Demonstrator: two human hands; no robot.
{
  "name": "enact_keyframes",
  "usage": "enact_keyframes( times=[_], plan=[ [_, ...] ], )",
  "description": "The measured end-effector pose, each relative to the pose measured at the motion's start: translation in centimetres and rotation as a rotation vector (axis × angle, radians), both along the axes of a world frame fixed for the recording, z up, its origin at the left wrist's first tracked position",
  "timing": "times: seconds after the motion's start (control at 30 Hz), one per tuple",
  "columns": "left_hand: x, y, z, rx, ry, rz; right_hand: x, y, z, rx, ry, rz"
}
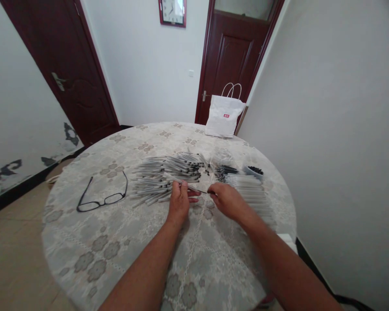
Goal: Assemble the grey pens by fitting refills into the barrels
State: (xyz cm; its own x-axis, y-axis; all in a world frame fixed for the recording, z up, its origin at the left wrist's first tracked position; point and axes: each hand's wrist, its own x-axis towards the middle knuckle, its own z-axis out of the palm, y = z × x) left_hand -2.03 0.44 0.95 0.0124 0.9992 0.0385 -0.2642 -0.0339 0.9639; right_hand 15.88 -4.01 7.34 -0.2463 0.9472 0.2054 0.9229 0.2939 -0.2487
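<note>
My left hand (pixel 180 199) is closed on a whitish pen barrel (pixel 192 187) near the middle of the table. Its other fingers extend to the right beneath the barrel. A thin dark pen refill (pixel 202 191) bridges the gap between the barrel and my right hand (pixel 226 199), whose thumb and forefinger pinch its right end. Behind and left of my left hand lies a large pile of white pens (pixel 164 170) with dark ends. Close to my right hand are loose white barrels (pixel 251 192) in a row and a cluster of black pen parts (pixel 226 172).
A small bowl (pixel 256 173) of black pieces stands at the right, near crumpled clear plastic (pixel 223 156). Black-framed glasses (pixel 100 203) lie at the left. On the far edge stands a white paper bag (pixel 225 114). A patterned cloth (pixel 129 259) covers the round table.
</note>
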Motion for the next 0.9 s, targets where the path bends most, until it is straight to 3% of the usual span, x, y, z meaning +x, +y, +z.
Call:
enact_keyframes(
  times=[0.13,0.23,0.4,0.63,0.8,0.9],
  plan=[
    [-0.3,0.6,-0.3,0.007,-0.016,0.05,4.8,0.9,2.7,-0.066,-0.317,-0.192],
    [-0.3,0.7,-0.4,-0.02,0.001,-0.022,8.4,3.0,4.2,-0.045,-0.416,-0.388],
    [-0.2,0.3,-0.3,-0.013,0.09,-0.11,11.5,6.5,4.4,-0.085,-0.472,-0.521],
    [-0.3,0.0,-0.2,0.018,0.128,-0.16,12.0,7.9,2.8,-0.114,-0.475,-0.549],
    [-0.1,-0.3,-0.2,-0.013,0.088,-0.213,11.1,7.7,2.7,-0.064,-0.442,-0.591],
    [-0.1,-0.4,0.0,-0.009,0.09,-0.242,8.3,6.7,2.7,0.047,-0.251,-0.441]
  ],
)
